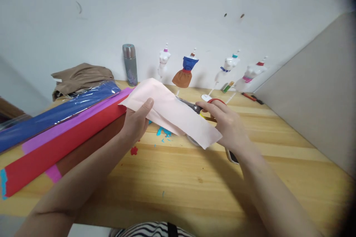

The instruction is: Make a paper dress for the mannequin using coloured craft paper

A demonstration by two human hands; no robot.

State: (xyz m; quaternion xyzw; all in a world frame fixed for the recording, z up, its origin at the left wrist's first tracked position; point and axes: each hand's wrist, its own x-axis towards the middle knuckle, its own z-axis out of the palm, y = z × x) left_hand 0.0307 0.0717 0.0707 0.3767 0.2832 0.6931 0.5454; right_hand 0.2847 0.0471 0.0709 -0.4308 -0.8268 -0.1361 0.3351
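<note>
My left hand (pixel 137 120) pinches a strip of pale pink crepe paper (pixel 169 113) at its left end, thumb on top, and holds it up above the wooden table (pixel 194 177). My right hand (pixel 226 122) is closed on a pair of red-handled scissors (pixel 207 105), whose metal blades lie against the far edge of the pink paper near its middle. The paper's right end hangs in front of my right hand and hides part of the fingers.
Rolls of blue, purple, red and brown crepe paper (pixel 61 129) lie on the left. At the back stand several small white mannequins (pixel 185 70), one in a blue and brown dress, and a grey flask (pixel 129 64). Paper scraps (pixel 164 132) lie under the pink strip. A grey partition (pixel 314 89) is at the right.
</note>
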